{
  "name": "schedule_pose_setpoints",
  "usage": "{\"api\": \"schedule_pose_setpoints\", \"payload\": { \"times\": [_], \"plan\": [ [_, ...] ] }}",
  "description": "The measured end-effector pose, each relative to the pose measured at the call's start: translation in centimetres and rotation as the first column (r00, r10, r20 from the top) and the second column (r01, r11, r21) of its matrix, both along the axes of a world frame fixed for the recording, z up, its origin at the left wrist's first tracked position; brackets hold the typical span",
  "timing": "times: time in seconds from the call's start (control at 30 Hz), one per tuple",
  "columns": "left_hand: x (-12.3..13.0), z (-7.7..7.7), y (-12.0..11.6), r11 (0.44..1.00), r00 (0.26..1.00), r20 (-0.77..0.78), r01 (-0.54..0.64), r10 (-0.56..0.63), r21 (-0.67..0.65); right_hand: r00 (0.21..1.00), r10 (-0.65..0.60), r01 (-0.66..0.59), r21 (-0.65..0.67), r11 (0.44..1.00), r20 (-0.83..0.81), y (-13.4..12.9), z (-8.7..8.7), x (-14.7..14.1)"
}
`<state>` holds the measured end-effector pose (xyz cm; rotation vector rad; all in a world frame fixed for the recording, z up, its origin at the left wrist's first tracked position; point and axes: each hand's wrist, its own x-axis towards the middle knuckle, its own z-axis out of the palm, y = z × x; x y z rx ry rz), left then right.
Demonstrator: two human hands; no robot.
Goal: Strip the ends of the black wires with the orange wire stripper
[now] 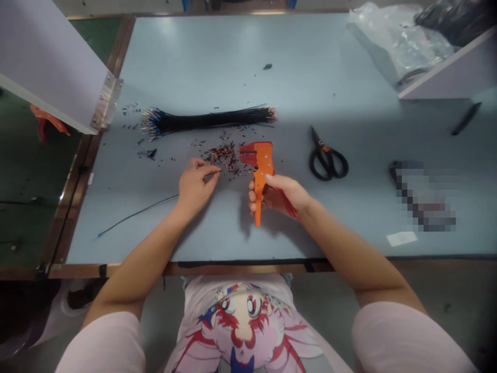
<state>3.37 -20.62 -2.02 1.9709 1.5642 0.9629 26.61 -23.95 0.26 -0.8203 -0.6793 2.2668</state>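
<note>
My left hand (199, 182) pinches a thin black wire (143, 208) near one end. The wire trails to the lower left and finishes in a blue-tipped terminal on the tabletop. In my right hand (283, 194) is an orange and red wire stripper (264, 163), held upright with its jaws pointing left. The wire's short end stops a little left of the tool, apart from its jaws. A pile of wire scraps (225, 155), black and copper-coloured, lies just beyond my left fingers. Behind it rests a thick bundle of black wires (213, 119) with blue terminals on the left and bare copper ends on the right.
Black-handled scissors (328, 160) lie right of the stripper. Farther right are a blurred-out object (425, 199), a white label (402, 238) and a black pen-like item (466, 119). Plastic bags (404, 41) sit at the back right. Panels (50, 57) flank the table.
</note>
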Motion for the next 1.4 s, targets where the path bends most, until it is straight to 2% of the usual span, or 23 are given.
{"api": "schedule_pose_setpoints", "payload": {
  "times": [0.07, 0.13, 0.3, 0.47, 0.8, 1.03, 1.4],
  "plan": [
    [-0.5, -0.1, 0.4, 0.999, 0.997, -0.052, -0.047, 0.048, 0.027, 1.0, -0.007, 0.007, 0.023, 1.0, 0.029, -0.1, 0.2, 0.0],
    [-0.7, 0.0, 0.5, 0.999, 0.998, -0.027, -0.048, 0.049, 0.013, 0.997, -0.019, 0.016, 0.037, 0.999, 0.076, -0.3, 0.3, -0.1],
    [0.1, 0.5, 0.0, 0.992, 0.977, 0.213, 0.025, 0.001, -0.12, 0.974, -0.011, -0.008, 0.083, 0.997, 0.227, -0.7, 0.4, -0.6],
    [0.9, 1.5, -0.6, 0.995, 0.943, 0.33, -0.011, 0.044, -0.1, 0.951, 0.01, -0.066, 0.172, 0.983, 0.308, -1.1, 0.2, -0.9],
    [1.2, 2.4, -1.4, 0.997, 0.945, 0.324, -0.069, 0.052, 0.04, 0.961, 0.014, -0.077, 0.217, 0.973, 0.277, -1.4, 0.5, -1.4],
    [1.1, 2.7, -1.7, 0.986, 0.978, 0.21, -0.023, -0.012, 0.162, 0.97, 0.047, -0.116, 0.281, 0.953, 0.239, -1.8, 0.5, -1.5],
    [1.3, 3.1, -2.4, 0.963, 0.975, 0.206, 0.029, -0.087, 0.269, 0.963, 0.079, -0.172, 0.361, 0.917, 0.257, -2.2, 0.8, -1.5]
  ]
}}
